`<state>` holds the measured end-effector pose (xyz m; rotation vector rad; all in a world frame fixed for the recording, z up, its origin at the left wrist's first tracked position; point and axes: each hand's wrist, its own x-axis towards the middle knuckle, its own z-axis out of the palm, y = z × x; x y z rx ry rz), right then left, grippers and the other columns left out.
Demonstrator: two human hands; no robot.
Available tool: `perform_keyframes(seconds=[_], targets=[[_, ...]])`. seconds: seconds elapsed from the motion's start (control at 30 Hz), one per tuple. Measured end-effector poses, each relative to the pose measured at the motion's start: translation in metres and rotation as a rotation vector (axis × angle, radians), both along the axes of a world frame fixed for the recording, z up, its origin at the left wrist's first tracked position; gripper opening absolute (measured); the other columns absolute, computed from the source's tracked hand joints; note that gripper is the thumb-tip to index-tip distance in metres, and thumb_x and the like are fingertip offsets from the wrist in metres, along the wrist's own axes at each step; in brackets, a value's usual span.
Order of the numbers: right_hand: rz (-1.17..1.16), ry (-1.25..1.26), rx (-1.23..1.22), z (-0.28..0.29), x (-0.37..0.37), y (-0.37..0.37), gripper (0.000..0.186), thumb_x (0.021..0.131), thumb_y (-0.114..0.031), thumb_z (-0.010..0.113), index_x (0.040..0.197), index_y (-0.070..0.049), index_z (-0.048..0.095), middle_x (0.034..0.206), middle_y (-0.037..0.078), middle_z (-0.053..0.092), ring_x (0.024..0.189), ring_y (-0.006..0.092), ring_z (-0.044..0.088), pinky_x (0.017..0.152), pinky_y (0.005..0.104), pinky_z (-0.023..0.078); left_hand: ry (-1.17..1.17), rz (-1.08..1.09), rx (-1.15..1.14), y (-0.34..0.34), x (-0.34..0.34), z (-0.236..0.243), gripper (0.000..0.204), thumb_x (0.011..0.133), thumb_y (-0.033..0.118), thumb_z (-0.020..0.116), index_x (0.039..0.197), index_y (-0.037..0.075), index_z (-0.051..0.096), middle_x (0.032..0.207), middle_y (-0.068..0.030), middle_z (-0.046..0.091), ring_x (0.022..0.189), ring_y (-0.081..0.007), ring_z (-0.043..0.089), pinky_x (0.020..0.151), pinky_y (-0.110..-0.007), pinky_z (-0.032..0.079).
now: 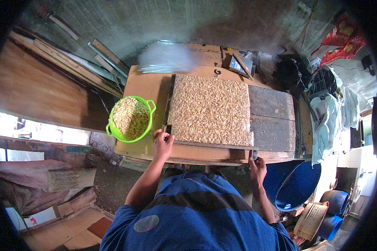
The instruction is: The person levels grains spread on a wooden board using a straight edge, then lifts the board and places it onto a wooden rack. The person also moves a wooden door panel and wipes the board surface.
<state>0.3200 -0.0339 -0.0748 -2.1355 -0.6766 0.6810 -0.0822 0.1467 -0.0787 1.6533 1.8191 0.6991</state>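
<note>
Plainly, table: a tan, round-cornered wooden tabletop (148,83) stood in a dim room, with a grey plastered wall (167,25) at twelve o'clock and a broad brown wooden panel (42,94) at nine.
Slab: a pale, nubbly rectangular slab of puffed grain (209,104) lay at the table's middle; a dark weathered plank board (272,125) extended from it toward three o'clock.
Left hand: the left hand (163,143) was narrow, fingers curled at the slab's seven-o'clock corner, touching the end of a slim dark strip (170,100); I could not tell whether it gripped.
Right hand: the right hand (258,165) closed its fingertips on a small dark block (254,154) at the slab's five-o'clock corner.
Strips: two; the dark one ran along the slab's nine-o'clock side, and a thin brown wooden strip (213,146) along its six-o'clock edge.
Basin: one round, lime-green plastic basin (151,118) with two handles sat at nine o'clock from the slab, filled with pale grains (127,115), partly in shadow.
Blue containers: three at four o'clock; one large blue barrel (297,184) and two smaller blue tubs (335,203).
Cloth: one red patterned cloth (343,39) hung at two o'clock.
Hard to make out: glare blurred the clear plastic sheets (167,60) at eleven o'clock; the black bundle (292,73) at two was indistinct.
Cut off: the blue shirt (197,217) ran out of view at six o'clock.
</note>
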Motion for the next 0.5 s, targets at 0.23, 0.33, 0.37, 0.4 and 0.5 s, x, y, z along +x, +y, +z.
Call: perform_keyframes(seconds=[0.23, 0.33, 0.37, 0.4, 0.5], targets=[[0.016, -0.041, -0.012, 0.009, -0.003, 0.003, 0.039, 0.088, -0.031, 0.081, 0.11, -0.001, 0.069, 0.081, 0.003, 0.067, 0.071, 0.0105, 0.056, 0.064, 0.0285, 0.046, 0.025, -0.017, 0.068, 0.004, 0.0, -0.023, 0.023, 0.09, 0.023, 0.073, 0.094, 0.002, 0.064, 0.125, -0.023, 0.057, 0.129, -0.0379, 0.048, 0.107, -0.047, 0.039], [0.001, -0.035, -0.024, 0.013, -0.006, 0.003, 0.038, 0.088, -0.031, 0.08, 0.109, -0.001, 0.069, 0.08, 0.004, 0.067, 0.07, 0.0106, 0.055, 0.064, 0.0282, 0.045, 0.029, 0.017, 0.151, 0.004, 0.001, -0.03, 0.02, 0.092, 0.021, 0.07, 0.089, 0.002, 0.062, 0.106, -0.0187, 0.064, 0.126, -0.0378, 0.049, 0.105, -0.049, 0.04], [0.0, -0.041, -0.013, 0.014, -0.007, 0.004, 0.039, 0.089, -0.031, 0.08, 0.109, -0.001, 0.069, 0.08, 0.004, 0.067, 0.07, 0.0106, 0.055, 0.064, 0.0282, 0.045, 0.033, 0.043, 0.177, 0.004, 0.001, -0.033, 0.02, 0.093, 0.02, 0.069, 0.087, 0.002, 0.062, 0.096, -0.0167, 0.068, 0.125, -0.0377, 0.05, 0.105, -0.05, 0.04], [-0.003, -0.046, -0.021, 0.015, -0.008, 0.004, 0.039, 0.089, -0.032, 0.08, 0.11, -0.001, 0.069, 0.079, 0.004, 0.067, 0.07, 0.0106, 0.055, 0.064, 0.0281, 0.045, 0.016, 0.045, 0.176, 0.005, 0.001, -0.034, 0.02, 0.093, 0.02, 0.068, 0.088, 0.002, 0.061, 0.096, -0.017, 0.067, 0.125, -0.0379, 0.05, 0.105, -0.05, 0.04], [0.011, -0.048, -0.044, 0.019, -0.01, 0.005, 0.041, 0.089, -0.033, 0.08, 0.112, 0.0, 0.068, 0.082, 0.006, 0.068, 0.074, 0.0123, 0.058, 0.067, 0.0292, 0.047, 0.0, 0.054, 0.133, 0.006, -0.005, -0.038, 0.019, 0.095, 0.019, 0.066, 0.091, 0.001, 0.06, 0.1, -0.0192, 0.065, 0.123, -0.0388, 0.051, 0.103, -0.05, 0.041]])
